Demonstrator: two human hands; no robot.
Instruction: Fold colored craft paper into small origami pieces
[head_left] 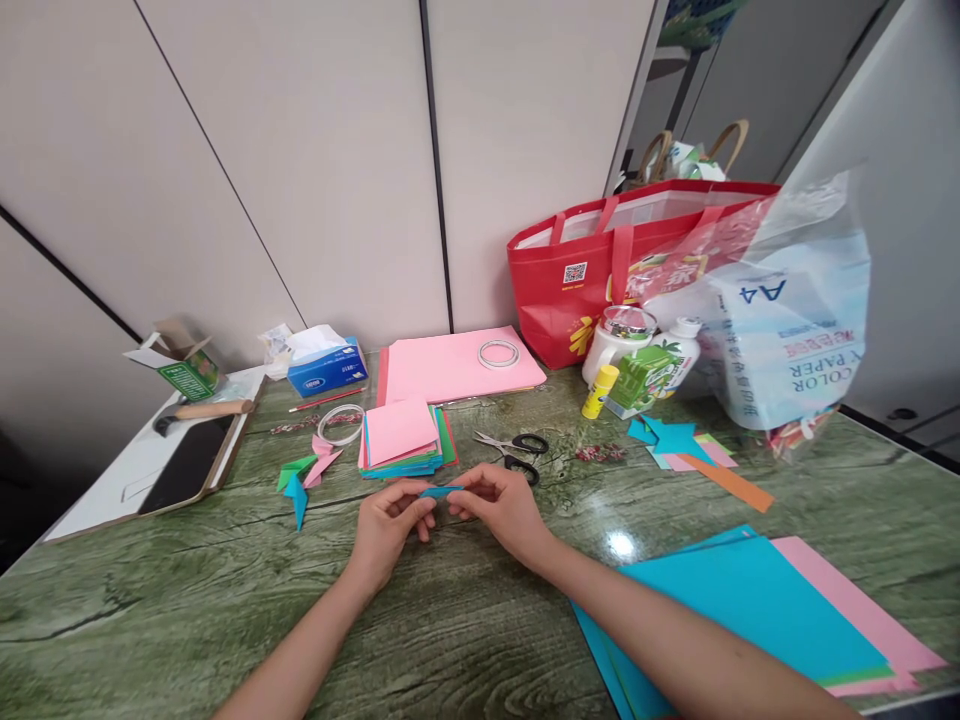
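A small folded piece of blue paper (441, 492) is held level between both hands, just above the table. My left hand (391, 522) pinches its left end with thumb and fingers. The right end is pinched by my right hand (499, 508). Behind the hands lies a stack of square coloured papers (400, 436) with pink on top. Black-handled scissors (517, 450) rest beside the stack, just beyond my right hand. To the left are folded pieces in blue (297, 499), green and pink.
Large blue sheets (757, 600) lie under my right forearm. Behind are a tissue box (328, 368), pink sheets (450, 372) with a tape roll, a yellow glue stick (600, 391), a red bag (551, 300) and a plastic paper bag (795, 330). A hammer (206, 409) lies left.
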